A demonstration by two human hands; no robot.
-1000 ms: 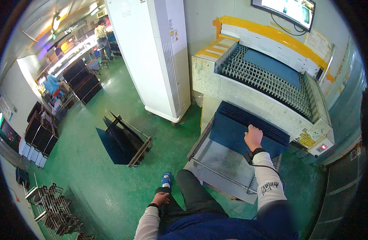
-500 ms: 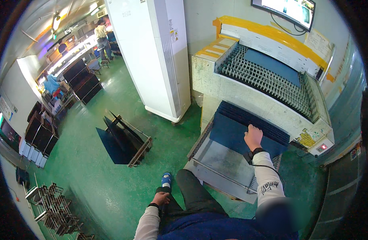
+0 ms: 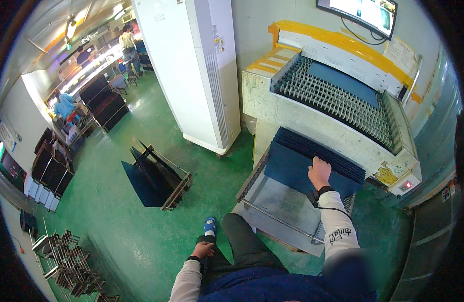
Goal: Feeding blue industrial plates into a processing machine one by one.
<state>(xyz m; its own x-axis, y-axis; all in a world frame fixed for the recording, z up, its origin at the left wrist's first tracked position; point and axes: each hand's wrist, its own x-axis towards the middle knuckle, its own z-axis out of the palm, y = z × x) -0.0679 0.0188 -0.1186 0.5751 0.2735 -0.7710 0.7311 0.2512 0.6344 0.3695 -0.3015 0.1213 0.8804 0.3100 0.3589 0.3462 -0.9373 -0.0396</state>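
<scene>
My right hand (image 3: pixel 319 172) is closed on the upper edge of the front dark blue panel (image 3: pixel 287 168), its fingers curled over. Behind that panel several more like it (image 3: pixel 302 144) stand tilted in a row. They sit in a metal rack (image 3: pixel 280 221) with toothed sides and a pale flat base. A cable runs from the dark band on my right wrist along the sleeve. My left hand (image 3: pixel 204 249) rests on my left thigh, fingers loosely curled, with nothing visible in it.
Beyond the rack stands a machine with rows of rollers (image 3: pixel 338 90), a blue panel (image 3: pixel 343 80) lying on them. A white cabinet (image 3: pixel 191 65) is left of it. Another rack of dark panels (image 3: pixel 156 176) stands on the green floor; metal frames (image 3: pixel 71 261) lie lower left. Two people work far off.
My hands and the panels stay where they were. Far left, the person in blue has shifted posture slightly.
</scene>
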